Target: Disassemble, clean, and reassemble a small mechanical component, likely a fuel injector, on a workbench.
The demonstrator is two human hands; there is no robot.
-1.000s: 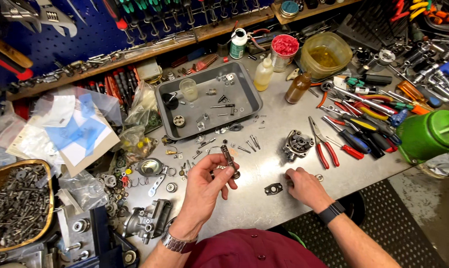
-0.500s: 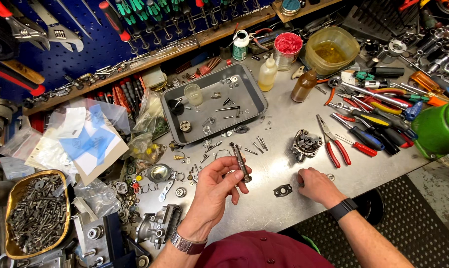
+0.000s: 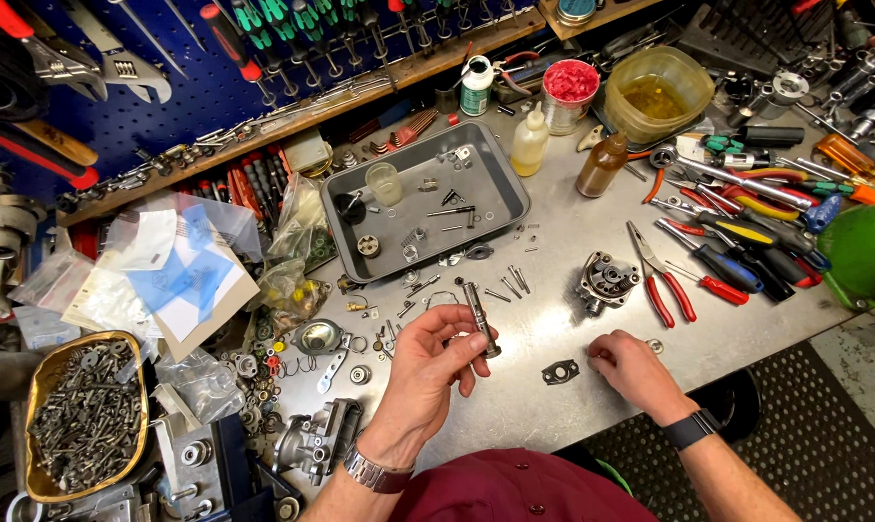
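Note:
My left hand (image 3: 428, 372) is raised over the steel bench and grips a slim metal shaft (image 3: 481, 319) between thumb and fingers, the shaft tilted with its upper end away from me. My right hand (image 3: 631, 370) rests on the benchtop with its fingers curled, fingertips down beside a small flat dark gasket plate (image 3: 560, 371). Whether it pinches a small part I cannot tell. A round metal pump housing (image 3: 604, 278) stands just beyond the right hand.
A grey metal tray (image 3: 500, 208) with small parts sits behind the hands. Loose pins, springs and washers lie around it. Red-handled pliers (image 3: 662, 280) and screwdrivers lie at right, a green container (image 3: 868, 253) at far right, a bowl of bolts (image 3: 41, 387) at left.
My left hand has lifted and turned the shaft slightly higher and to the right. My right hand has stayed on the bench next to the gasket plate.

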